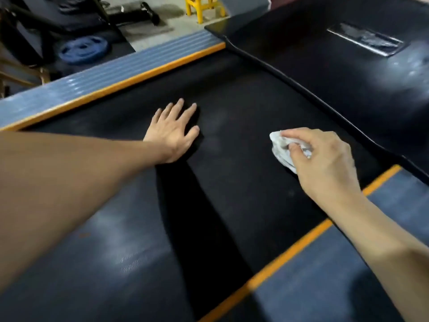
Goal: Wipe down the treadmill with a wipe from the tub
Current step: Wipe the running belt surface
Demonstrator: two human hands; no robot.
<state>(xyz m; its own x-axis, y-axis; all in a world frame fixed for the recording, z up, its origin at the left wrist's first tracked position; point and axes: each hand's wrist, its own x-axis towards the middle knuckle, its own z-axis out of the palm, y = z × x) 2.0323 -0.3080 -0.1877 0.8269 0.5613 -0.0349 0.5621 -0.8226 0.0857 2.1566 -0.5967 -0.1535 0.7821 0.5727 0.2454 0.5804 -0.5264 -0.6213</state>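
From the head camera, the right hand (325,163) curls its fingers and thumb round a crumpled white wipe (282,149), holding it pinched in its grip against the black treadmill belt (243,194). The wipe sticks out past the fingertips on the side toward the left hand, and its lower edge touches the belt.

Well apart from that grip, across the belt, the left hand (173,133) lies flat with straight, spread fingers, palm pressed on the belt and holding nothing. A dark shadow runs from under its wrist back toward the person.

Beyond the right hand's grip rises the glossy black motor cover (336,73) of the treadmill, with a shiny rectangular plate (366,39) set into it. Just behind the right wrist runs an orange stripe (301,238) that borders a grey side rail (348,263). On the far side of the left hand runs the other ribbed grey side rail (104,75), also edged in orange.

Past that rail, on the floor, lie a blue weight plate (83,49) and a yellow stool (202,5).
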